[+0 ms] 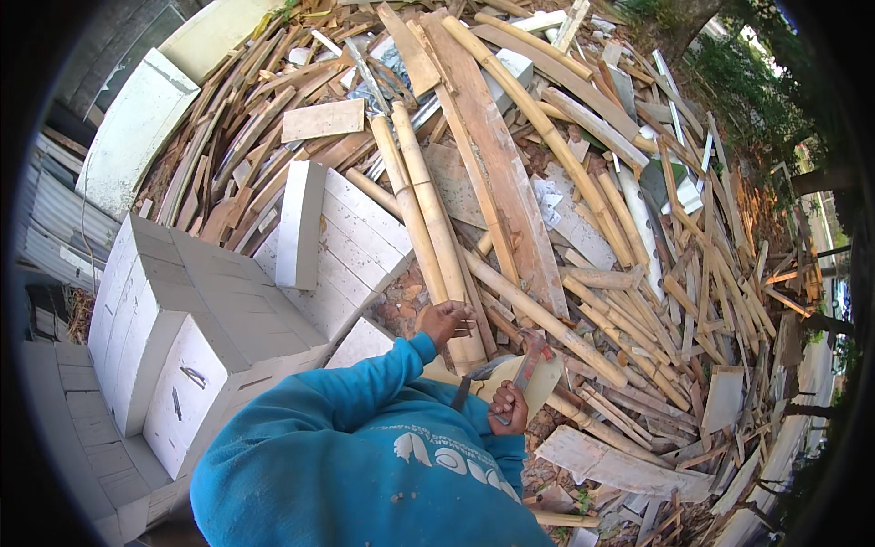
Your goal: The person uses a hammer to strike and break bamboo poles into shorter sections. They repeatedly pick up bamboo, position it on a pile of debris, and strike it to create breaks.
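Note:
My right hand is wrapped round the handle of a hammer, whose worn reddish head points away from me. My left hand is closed, thumb and fingers pinched together, just over the lower end of two bamboo poles lying side by side. Whatever those fingers hold is too small to make out. Beneath the hammer a pale flat board shows, partly covered by my right hand and the tool. Both arms are in blue sleeves.
White blocks are stacked at my left, with loose nails or metal bits on one. A wide plank and more bamboo lie ahead. Scrap wood is heaped to the right. Corrugated sheeting stands at far left.

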Tool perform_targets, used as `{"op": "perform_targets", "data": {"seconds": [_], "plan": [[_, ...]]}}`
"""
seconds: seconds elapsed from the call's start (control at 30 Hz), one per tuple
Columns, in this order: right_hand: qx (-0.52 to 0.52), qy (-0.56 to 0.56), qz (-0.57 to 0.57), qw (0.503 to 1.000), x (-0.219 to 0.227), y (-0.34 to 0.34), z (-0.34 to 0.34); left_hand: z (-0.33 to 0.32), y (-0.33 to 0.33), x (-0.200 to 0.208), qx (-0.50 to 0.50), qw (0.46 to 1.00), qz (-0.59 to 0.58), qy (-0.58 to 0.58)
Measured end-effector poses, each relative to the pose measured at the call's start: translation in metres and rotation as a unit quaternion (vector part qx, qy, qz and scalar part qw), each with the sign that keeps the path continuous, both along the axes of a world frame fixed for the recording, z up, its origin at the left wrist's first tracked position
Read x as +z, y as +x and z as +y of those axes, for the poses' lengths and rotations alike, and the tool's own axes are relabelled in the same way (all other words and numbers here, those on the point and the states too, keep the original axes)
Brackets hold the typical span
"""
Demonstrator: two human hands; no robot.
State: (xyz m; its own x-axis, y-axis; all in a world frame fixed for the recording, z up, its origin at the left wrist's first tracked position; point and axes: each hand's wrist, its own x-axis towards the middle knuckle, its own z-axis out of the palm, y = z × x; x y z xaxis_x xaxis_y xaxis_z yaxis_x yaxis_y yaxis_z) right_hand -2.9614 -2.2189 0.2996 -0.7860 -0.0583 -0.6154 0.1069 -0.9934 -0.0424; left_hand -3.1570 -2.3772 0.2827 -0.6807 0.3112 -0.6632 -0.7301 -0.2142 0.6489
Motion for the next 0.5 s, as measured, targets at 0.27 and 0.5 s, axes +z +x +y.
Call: {"op": "perform_targets", "data": {"seconds": [0.27, 0.5], "plan": [[0.138, 0.159, 0.016, 0.977, -0.025, -0.055, 0.001, -0.23, -0.055, 0.064, 0.302, 0.929, 0.156, -0.147], [0.223, 0.066, -0.061, 0.971, -0.047, -0.109, 0.002, -0.33, 0.006, 0.098, 0.512, 0.796, 0.22, -0.237]]}}
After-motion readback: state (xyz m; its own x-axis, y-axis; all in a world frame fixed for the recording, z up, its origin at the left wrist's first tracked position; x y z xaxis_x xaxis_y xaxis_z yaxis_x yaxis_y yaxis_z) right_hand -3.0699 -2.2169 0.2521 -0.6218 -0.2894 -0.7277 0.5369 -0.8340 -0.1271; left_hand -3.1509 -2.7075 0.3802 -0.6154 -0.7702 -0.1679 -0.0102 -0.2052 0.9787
